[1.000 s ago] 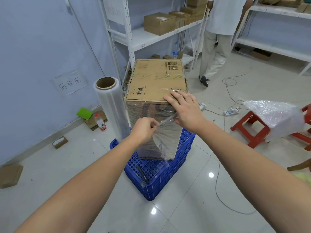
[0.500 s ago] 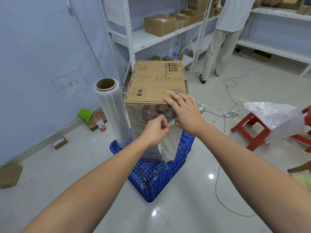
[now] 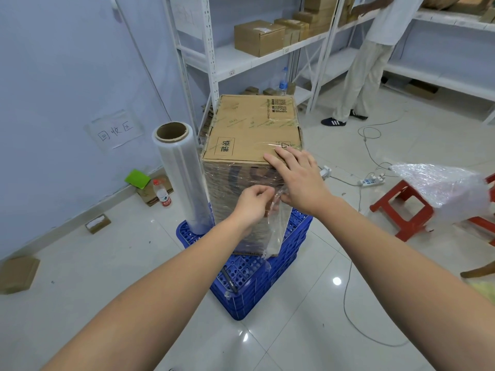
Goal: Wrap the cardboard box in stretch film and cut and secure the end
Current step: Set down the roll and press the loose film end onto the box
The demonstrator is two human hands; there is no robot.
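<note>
Brown corrugated cardboard, the tall box [image 3: 251, 135] stood upright on a blue perforated plastic crate [image 3: 267, 279], its sides sheathed in clear stretch film [image 3: 277, 231] whose loose tail hung off the near right edge. The left hand [image 3: 253, 203] pinched that tail with curled fingers, while the right hand [image 3: 297, 178] lay with fingers straight and spread over the top near corner — thumb below the rim. The upright film roll [image 3: 184, 178] stood just beside the box's left face; glossy white floor tiles [image 3: 308, 330] lay open in front.
</note>
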